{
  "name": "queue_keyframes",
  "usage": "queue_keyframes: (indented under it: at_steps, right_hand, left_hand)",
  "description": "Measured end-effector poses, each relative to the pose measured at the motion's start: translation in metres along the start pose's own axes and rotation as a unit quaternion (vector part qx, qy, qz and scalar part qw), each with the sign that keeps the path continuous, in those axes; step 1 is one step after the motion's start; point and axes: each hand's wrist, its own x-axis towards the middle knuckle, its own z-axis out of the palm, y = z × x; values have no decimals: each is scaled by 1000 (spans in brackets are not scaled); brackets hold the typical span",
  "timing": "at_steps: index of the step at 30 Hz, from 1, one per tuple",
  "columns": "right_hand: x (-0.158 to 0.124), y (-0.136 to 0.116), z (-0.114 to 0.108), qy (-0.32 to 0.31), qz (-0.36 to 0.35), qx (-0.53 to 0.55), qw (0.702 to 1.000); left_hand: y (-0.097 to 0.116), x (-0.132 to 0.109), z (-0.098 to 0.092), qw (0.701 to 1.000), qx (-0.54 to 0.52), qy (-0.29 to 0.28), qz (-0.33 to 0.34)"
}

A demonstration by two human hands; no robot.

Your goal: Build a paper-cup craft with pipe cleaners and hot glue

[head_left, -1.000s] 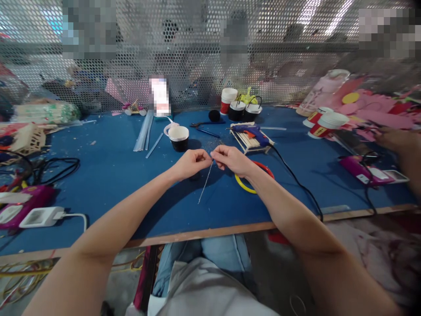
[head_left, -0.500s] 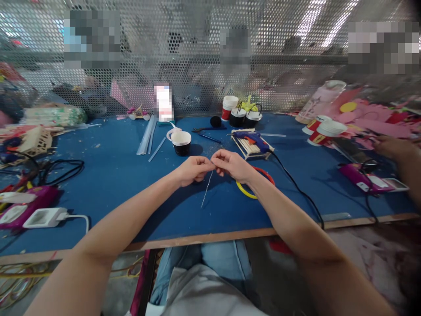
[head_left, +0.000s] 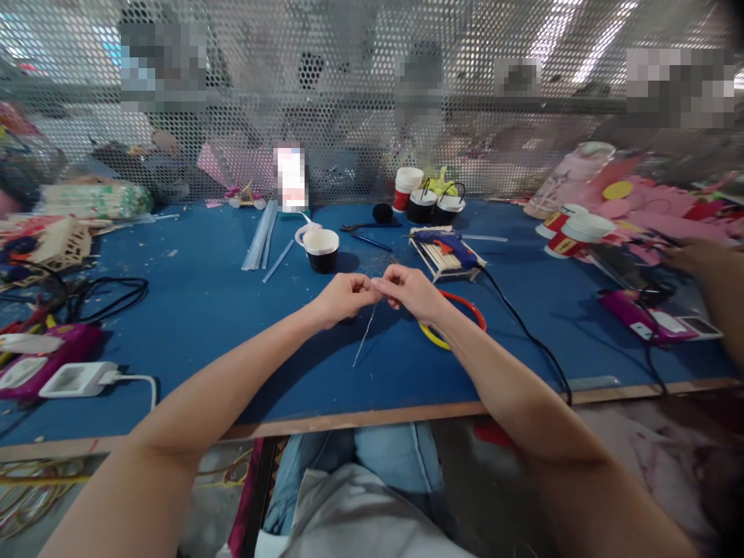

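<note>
This looks like a craft workshop: glue gun [head_left: 463, 253], pliers [head_left: 377, 225] and clear sticks [head_left: 259, 239] on a littered bench [head_left: 191, 291].

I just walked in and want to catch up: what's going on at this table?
Someone's left hand and right hand meet, pinching a thin, twisted, silvery strand near its upper end; the rest slants loose toward the person. The exact grip is hidden. Beyond the left hand stands a black paper cup with a white rim. Off to the right, a blue-and-orange glue gun lies on a pale wooden stick rack, and a red-and-yellow ring lies partly hidden.
</note>
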Motion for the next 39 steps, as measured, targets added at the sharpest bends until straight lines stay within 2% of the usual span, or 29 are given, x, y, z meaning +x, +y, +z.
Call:
queue_keyframes:
  at_steps: [4, 6, 11, 17, 20, 23, 27, 33, 39]
  right_hand:
    - [-1, -5, -4, -58, 12, 72, 996]
    - [-1, -7, -5, -65, 18, 66, 996]
    - [-1, -6, -7, -53, 6, 7, 999]
    - [-1, -6, -8, -55, -5, -8, 998]
    - [-1, -8, -8, -57, -5, -24, 998]
    - [-2, -9, -7, -51, -2, -54, 997]
    - [-2, -7, -8, -36, -8, -79, 996]
    - [-2, -3, -7, -28, -14, -78, 996]
    - [-2, -7, -6, -91, 7, 85, 992]
  left_hand:
    - [0, 1, -3, 992, -106, -56, -47]
    - [0, 1, -3, 987, -126, -80, -55]
    - [2, 0, -5, 986, -123, -97, -63]
    - [5, 1, -14, 986, -95, -124, -53]
    - [5, 2, -15, 994, -12, -110, -23]
    - [6, 1, -12, 993, 94, -62, 30]
    - [9, -1, -8, 989, 131, -25, 56]
    - [8, -1, -5, 996, 93, -10, 9]
    - [5, -1, -3, 992, -88, -65, -60]
